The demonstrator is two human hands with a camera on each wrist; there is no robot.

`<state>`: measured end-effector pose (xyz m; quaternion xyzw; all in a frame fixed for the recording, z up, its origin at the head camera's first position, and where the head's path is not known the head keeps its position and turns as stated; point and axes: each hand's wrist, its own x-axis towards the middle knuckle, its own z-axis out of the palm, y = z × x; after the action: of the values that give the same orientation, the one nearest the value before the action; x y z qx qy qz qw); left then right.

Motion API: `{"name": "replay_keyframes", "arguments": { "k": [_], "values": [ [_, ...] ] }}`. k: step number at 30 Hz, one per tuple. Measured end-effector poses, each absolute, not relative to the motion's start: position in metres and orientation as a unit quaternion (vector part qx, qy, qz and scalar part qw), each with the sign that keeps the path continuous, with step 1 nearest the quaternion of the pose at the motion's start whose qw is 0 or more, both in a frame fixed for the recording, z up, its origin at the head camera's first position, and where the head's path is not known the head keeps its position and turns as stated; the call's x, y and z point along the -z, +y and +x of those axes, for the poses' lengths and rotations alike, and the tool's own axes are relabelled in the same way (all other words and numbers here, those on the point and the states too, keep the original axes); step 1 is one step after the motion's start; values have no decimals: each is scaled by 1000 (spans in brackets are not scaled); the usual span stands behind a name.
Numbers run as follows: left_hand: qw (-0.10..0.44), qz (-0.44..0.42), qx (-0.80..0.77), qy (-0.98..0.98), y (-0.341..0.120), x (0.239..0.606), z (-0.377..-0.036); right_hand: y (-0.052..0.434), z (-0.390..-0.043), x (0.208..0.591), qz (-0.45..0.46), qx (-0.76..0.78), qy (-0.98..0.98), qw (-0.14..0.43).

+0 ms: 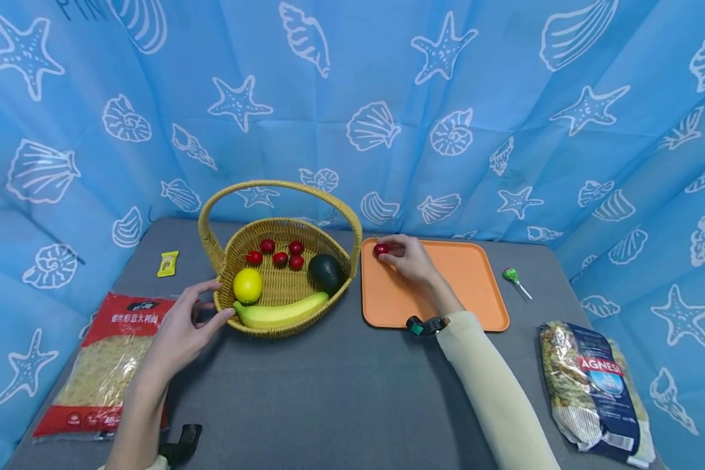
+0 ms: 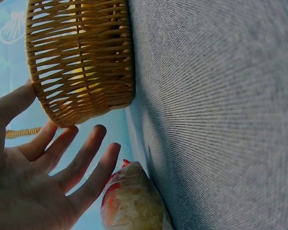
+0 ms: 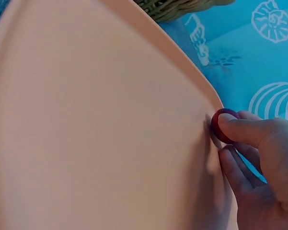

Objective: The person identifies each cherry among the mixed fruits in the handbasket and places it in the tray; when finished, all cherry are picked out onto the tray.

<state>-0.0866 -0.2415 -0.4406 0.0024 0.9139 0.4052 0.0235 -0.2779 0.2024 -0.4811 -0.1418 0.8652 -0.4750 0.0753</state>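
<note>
Head view: right hand (image 1: 410, 258) pinches small red fruit (image 1: 380, 249) at fingertips over tray (image 1: 482, 287) corner; prob light, smooth, rolls easily. Left hand (image 1: 182, 329) spread wide beside basket (image 1: 282, 225).

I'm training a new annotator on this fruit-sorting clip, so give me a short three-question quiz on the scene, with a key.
1. True or false: the right hand pinches a small red fruit at the far left corner of the orange tray.
2. How many small red fruits lie in the wicker basket? A) three B) five C) seven
3. Fill in: the left hand is at the basket's near left rim with its fingers ____.

Key
1. True; the right wrist view shows thumb and fingers round it.
2. B, five, behind the lemon, banana and avocado.
3. Spread; it grips nothing, as the left wrist view shows.
</note>
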Motion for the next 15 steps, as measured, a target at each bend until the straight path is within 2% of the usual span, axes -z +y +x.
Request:
{"name": "replay_keyframes", "arguments": {
  "k": [10, 15],
  "values": [
    [21, 2, -412, 911, -243, 442, -86, 203, -279, 479, -147, 476, 863, 81],
    [27, -5, -413, 910, -242, 442, -86, 205, -265, 466, -128, 490, 861, 51]
  ]
}}
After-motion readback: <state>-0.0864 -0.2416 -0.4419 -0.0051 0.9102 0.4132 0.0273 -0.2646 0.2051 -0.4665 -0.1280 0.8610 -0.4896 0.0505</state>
